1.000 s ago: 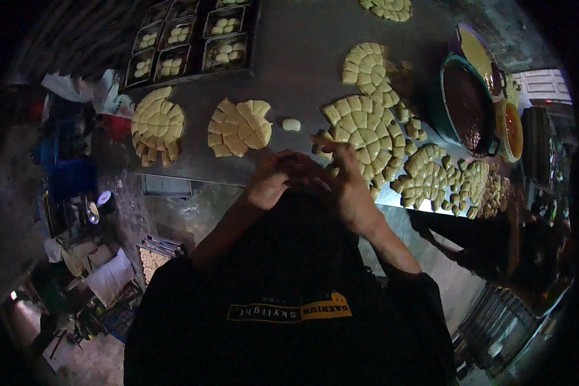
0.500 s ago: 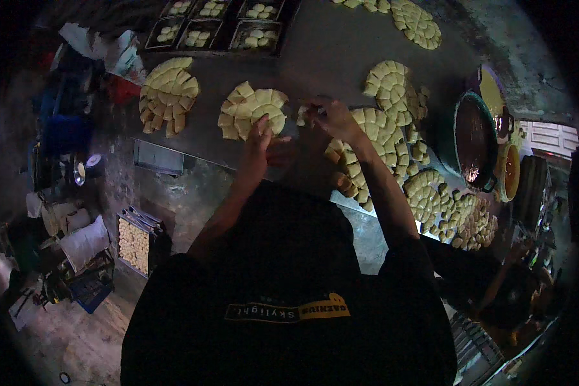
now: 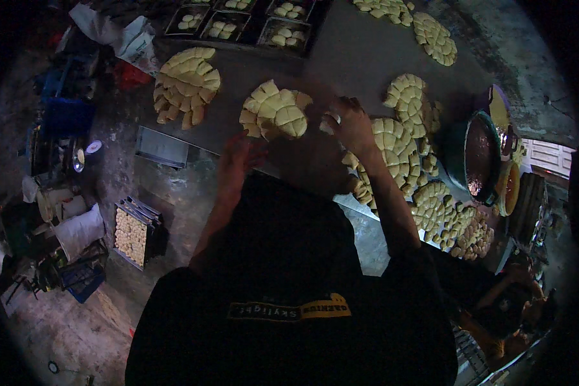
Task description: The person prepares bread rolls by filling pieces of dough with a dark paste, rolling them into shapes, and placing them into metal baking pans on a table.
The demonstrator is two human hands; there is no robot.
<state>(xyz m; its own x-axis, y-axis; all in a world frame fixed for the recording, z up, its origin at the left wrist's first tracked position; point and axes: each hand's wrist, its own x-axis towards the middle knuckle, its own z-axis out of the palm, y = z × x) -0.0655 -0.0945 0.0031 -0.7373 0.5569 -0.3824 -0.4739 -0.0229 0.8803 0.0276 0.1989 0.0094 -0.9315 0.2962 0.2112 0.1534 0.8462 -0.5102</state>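
My right hand (image 3: 354, 123) reaches over the grey metal table (image 3: 354, 58), its fingers pinched on a small pale dough piece (image 3: 329, 122). Just left of it lies a round slab of yellow dough cut into squares (image 3: 275, 112). My left hand (image 3: 237, 156) hovers at the table's near edge below that slab, fingers apart and holding nothing. My black shirt (image 3: 289, 289) fills the lower middle of the view.
More cut dough rounds lie at the left (image 3: 185, 82) and along the right (image 3: 399, 138). Dark trays of dough pieces (image 3: 288, 29) stand at the far edge. A teal bowl of dark filling (image 3: 479, 157) sits at the right. A rack of filled trays (image 3: 134, 233) stands on the floor.
My hands were together in front of my chest. They have parted: the right went out to the small dough piece on the table, and the left moved to the table's edge.
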